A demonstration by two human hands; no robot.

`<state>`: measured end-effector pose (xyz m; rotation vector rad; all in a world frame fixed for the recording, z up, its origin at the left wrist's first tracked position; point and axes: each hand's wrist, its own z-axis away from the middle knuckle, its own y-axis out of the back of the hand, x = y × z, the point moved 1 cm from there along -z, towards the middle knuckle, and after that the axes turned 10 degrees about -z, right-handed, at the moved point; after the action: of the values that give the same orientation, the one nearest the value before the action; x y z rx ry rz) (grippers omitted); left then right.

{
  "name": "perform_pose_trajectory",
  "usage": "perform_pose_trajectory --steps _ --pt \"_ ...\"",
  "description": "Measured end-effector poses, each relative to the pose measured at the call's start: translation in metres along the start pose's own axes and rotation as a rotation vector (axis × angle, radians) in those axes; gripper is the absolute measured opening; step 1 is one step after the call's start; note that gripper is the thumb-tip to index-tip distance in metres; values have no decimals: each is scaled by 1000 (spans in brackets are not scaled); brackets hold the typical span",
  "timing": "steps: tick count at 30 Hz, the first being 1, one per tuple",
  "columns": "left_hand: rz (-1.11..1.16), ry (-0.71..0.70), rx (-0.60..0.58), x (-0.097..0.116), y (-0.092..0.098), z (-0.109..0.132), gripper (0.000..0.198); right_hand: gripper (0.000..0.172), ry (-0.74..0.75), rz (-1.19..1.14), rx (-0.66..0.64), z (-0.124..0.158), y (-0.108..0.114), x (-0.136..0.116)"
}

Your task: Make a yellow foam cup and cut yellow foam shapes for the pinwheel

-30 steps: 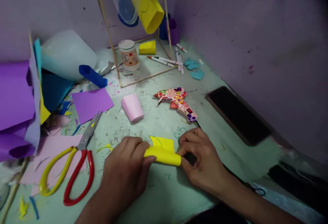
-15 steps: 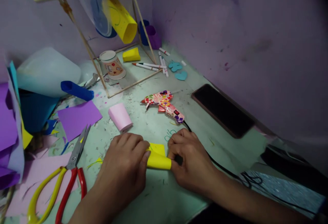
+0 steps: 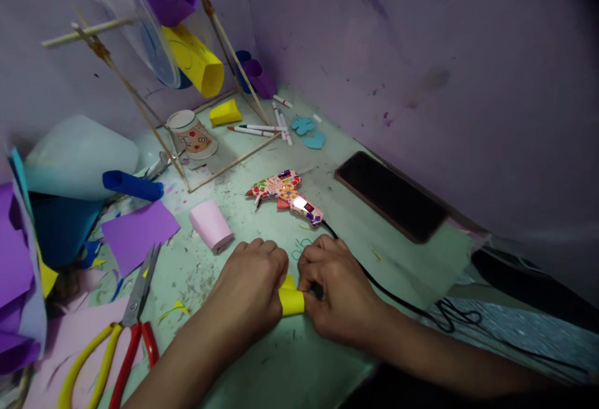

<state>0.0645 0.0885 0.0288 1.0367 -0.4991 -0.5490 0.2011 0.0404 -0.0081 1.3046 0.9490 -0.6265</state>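
Observation:
Between my two hands is a piece of yellow craft foam or paper (image 3: 292,303), partly rolled or folded. My left hand (image 3: 257,278) is closed over its left side, with the fingertips hidden. My right hand (image 3: 334,284) pinches its right end, thumb and fingers pressed together. A small dark thing pokes out beside the right thumb; I cannot make out what it is. Just beyond my hands lies a flowered glue gun (image 3: 290,195), its nozzle pointing left. Left of it sits a pink paper tube (image 3: 211,226), flattened in shape.
Scissors (image 3: 135,303) with yellow and red handles lie open on the left, near a purple sheet (image 3: 140,234). A stick frame (image 3: 131,97) stands behind, with a paper cup (image 3: 191,134) at its base. A phone (image 3: 393,195) rests on the right. The glue gun's cord (image 3: 397,300) runs past my right arm.
My left hand has moved right, closer to my right hand, covering more of the yellow piece. The camera view has shifted slightly.

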Motion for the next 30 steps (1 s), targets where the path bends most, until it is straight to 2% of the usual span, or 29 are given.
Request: perform_pose_trajectory --steps 5,9,14,20,27,30 --pt "135 -24 58 1 -6 10 13 11 -4 -5 16 -1 0 -1" --pt "142 -46 50 4 -3 14 14 12 1 -5 -1 0 1 -2" --pt "200 -71 50 6 -5 20 14 11 45 -10 47 3 1 -1" --pt "278 -142 220 4 -12 27 16 13 90 -37 106 4 1 3" --pt "248 -188 341 6 -12 24 22 14 37 -73 165 6 3 1" --pt "194 -208 328 12 -11 22 27 17 113 -121 164 8 2 2"
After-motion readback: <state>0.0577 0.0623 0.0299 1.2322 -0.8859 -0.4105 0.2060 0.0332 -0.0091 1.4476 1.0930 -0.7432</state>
